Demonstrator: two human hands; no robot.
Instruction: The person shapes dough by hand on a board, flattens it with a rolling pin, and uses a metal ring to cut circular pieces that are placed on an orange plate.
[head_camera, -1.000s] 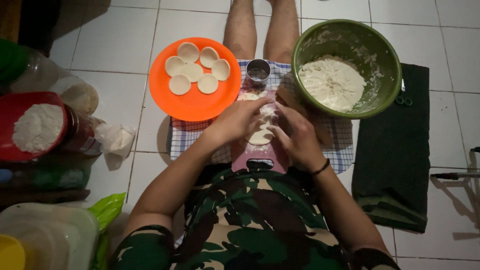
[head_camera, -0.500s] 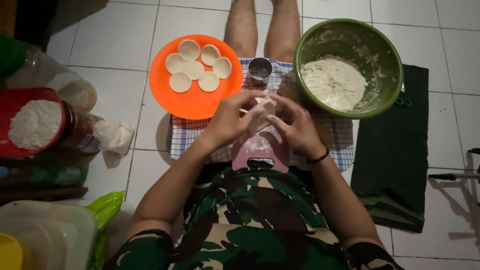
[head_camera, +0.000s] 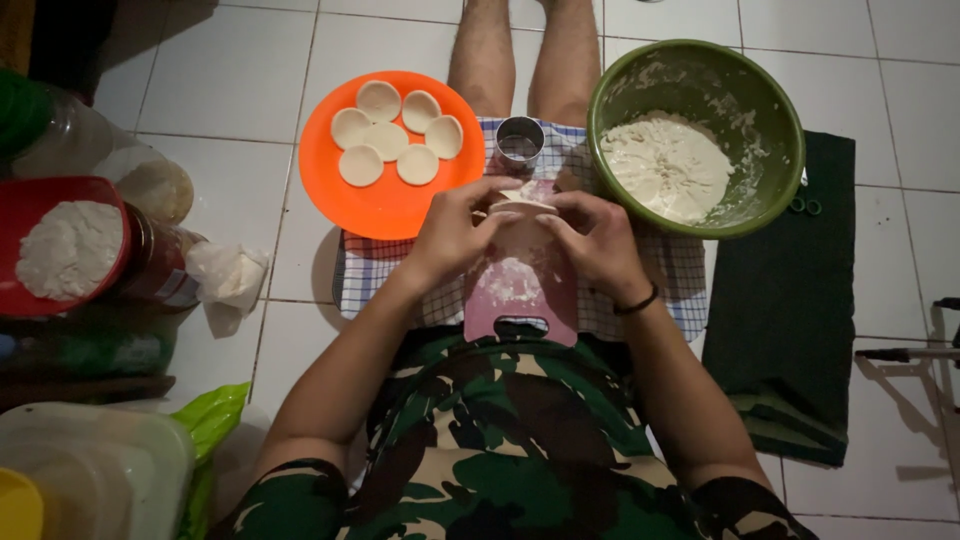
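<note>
Now | left hand (head_camera: 455, 235) and right hand (head_camera: 590, 240) pinched together on dough piece (head_camera: 520, 200) over pink board (head_camera: 520, 290) | orange plate (head_camera: 385, 195) of discs, metal cutter (head_camera: 519, 140), green bowl (head_camera: 770, 130) ring the board, within easy reach.

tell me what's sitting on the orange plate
Six pale round dough discs lie on the orange plate, clustered toward its far side, one in the middle. The near half is bare. Whatever lies beneath the discs is covered.
</note>
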